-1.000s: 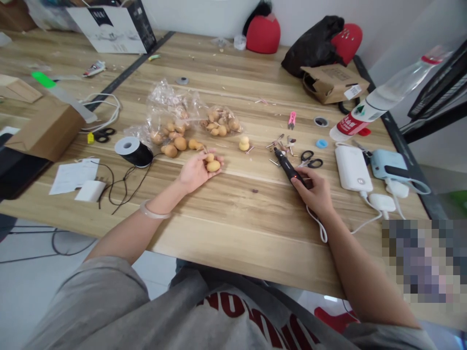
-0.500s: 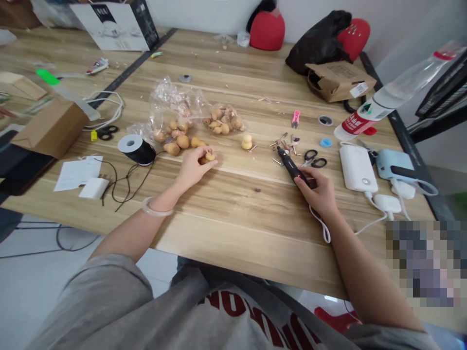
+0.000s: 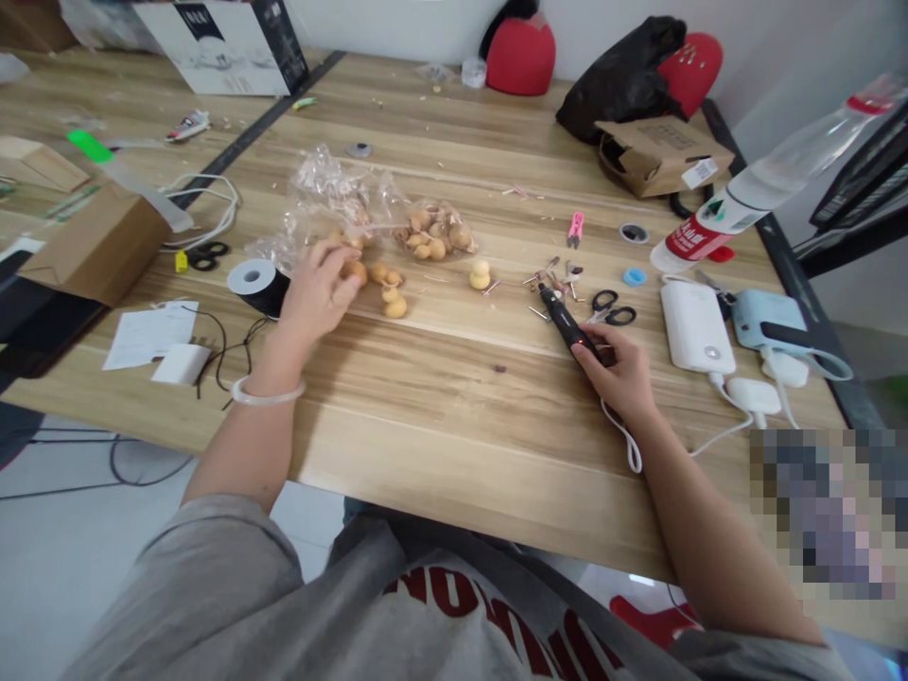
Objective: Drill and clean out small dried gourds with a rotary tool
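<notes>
"Nearer than the pale gourd (image 3: 480, 276) and right of it, what's the right hand (image 3: 617, 374) doing?"

"Gripping the black pen-like tool (image 3: 564, 322); its light glows, so I'd angle the tip safely away."

"And left of the pale gourd?"

"A small gourd (image 3: 395, 305), then the left hand (image 3: 319, 288), fingers curved over a round gourd (image 3: 356, 273). Can't tell if they grasp it. A light pinch should spare its neighbours and the bagged gourds (image 3: 434, 236) farther back."

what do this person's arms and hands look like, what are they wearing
The left hand and right hand are gloveless. A pale, smooth, ring-shaped bangle circles the left wrist. Loose grey short sleeves belong to a T-shirt with dark red lettering.
</notes>
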The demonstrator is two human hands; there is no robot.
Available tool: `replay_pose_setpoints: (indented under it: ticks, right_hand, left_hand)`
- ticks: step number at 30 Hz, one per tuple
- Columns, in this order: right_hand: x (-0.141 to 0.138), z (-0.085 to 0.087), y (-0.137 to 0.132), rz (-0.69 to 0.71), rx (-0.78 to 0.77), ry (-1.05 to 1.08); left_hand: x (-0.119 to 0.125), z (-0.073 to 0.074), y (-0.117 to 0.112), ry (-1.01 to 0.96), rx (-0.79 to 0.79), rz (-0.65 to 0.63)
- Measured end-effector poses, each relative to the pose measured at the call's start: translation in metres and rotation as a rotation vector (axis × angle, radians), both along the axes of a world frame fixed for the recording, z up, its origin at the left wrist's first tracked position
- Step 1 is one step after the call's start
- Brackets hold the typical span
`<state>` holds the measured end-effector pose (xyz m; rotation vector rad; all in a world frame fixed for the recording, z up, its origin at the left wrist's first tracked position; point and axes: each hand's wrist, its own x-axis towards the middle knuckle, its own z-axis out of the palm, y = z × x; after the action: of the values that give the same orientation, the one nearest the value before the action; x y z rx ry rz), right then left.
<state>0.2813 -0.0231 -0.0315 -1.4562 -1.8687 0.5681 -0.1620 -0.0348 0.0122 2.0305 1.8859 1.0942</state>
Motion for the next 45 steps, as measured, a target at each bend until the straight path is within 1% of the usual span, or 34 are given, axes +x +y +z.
replay_pose_setpoints:
  ticks: [2,4,7,10,12,13,15,17,18,20,23,27,29,33,35,37,41,45]
  right_hand:
    - [0.0,0.0,0.0,0.0,0.0,0.003]
    - [0.0,0.0,0.0,0.0,-0.001,0.004]
    - [-0.001,0.0,0.0,-0.006,0.0,0.005]
    - [-0.002,0.001,0.0,-0.018,0.001,0.004]
    - [-0.001,0.001,0.0,-0.018,0.003,0.003]
    - [-0.001,0.0,0.0,-0.015,0.002,0.002]
    - [0.0,-0.001,0.001,-0.01,0.002,0.0]
    - [0.001,-0.002,0.001,-0.008,0.003,0.002]
    - [0.001,-0.002,0.001,-0.008,0.002,0.002]
    - [0.001,-0.003,0.001,-0.006,0.002,0.004]
    - [0.0,-0.002,0.001,-0.003,0.015,0.005]
    - [0.0,-0.001,0.0,0.0,0.015,0.011]
    - [0.001,-0.001,0.0,-0.003,0.013,0.007]
    - [0.001,-0.001,0.001,-0.002,0.01,-0.005]
    - [0.001,-0.001,0.0,-0.002,0.007,0.0]
    - [0.0,-0.001,0.0,-0.004,0.012,0.004]
    - [0.0,-0.001,0.0,-0.01,0.02,-0.003]
    - [0.0,0.0,0.0,-0.011,0.007,0.005]
  left_hand:
    - [-0.011,-0.002,0.001,0.084,0.001,0.006]
    - [-0.017,-0.008,0.004,0.154,-0.044,0.02]
    - [-0.017,-0.018,0.008,0.2,-0.126,0.035]
    - [-0.011,-0.025,0.012,0.164,-0.126,0.091]
    - [-0.006,-0.026,0.013,0.052,-0.052,0.139]
    - [-0.003,-0.025,0.014,-0.055,0.004,0.17]
    - [0.004,-0.023,0.017,-0.367,0.095,0.22]
    - [0.01,-0.019,0.018,-0.71,0.102,0.217]
    - [0.013,-0.016,0.018,-0.842,0.083,0.194]
    - [0.017,-0.011,0.018,-0.994,0.046,0.138]
    - [0.021,-0.006,0.017,-1.052,0.047,0.109]
    - [0.023,-0.005,0.017,-1.128,0.023,0.119]
    - [0.023,-0.004,0.016,-1.179,-0.002,0.144]
    - [0.024,0.003,0.014,-1.251,-0.116,0.222]
    - [0.024,0.006,0.014,-1.269,-0.16,0.264]
    - [0.025,0.008,0.014,-1.275,-0.172,0.306]
    - [0.026,0.013,0.013,-1.29,-0.19,0.348]
    - [0.025,0.017,0.011,-1.348,-0.274,0.369]
